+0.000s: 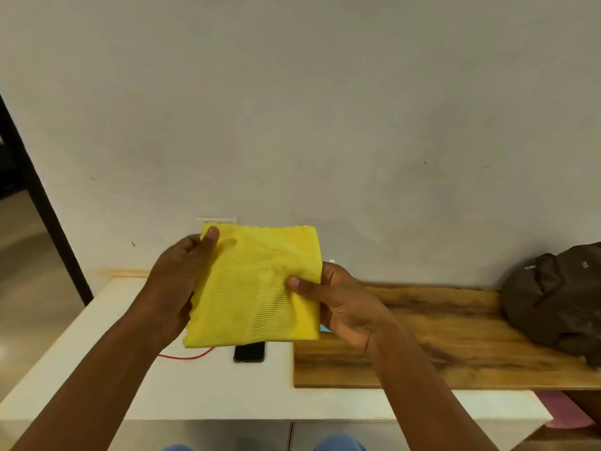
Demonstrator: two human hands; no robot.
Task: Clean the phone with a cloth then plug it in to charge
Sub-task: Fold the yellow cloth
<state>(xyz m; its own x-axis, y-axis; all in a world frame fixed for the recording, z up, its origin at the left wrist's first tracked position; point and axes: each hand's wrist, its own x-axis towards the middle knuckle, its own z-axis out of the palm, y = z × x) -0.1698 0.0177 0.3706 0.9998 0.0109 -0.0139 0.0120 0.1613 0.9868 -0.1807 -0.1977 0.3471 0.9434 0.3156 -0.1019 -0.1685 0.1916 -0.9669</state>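
Observation:
A folded yellow ribbed cloth (257, 288) is held up in the air above the white counter (195, 385). My left hand (177, 281) grips its left edge, thumb on the top corner. Its right edge is pinched by my right hand (344, 304). Below the cloth a dark phone (249, 352) lies flat on the counter, its upper part hidden by the cloth. A red cable (185, 357) runs along the counter to the left of the phone. A white wall plate (224, 220) peeks out just above the cloth.
A wooden board (455, 346) covers the right side of the counter, with a brown bag (559, 304) at its far right. Something light blue (351, 275) shows behind my right hand. A pink item (566, 415) sits low at the right. A dark door frame (42, 203) stands at left.

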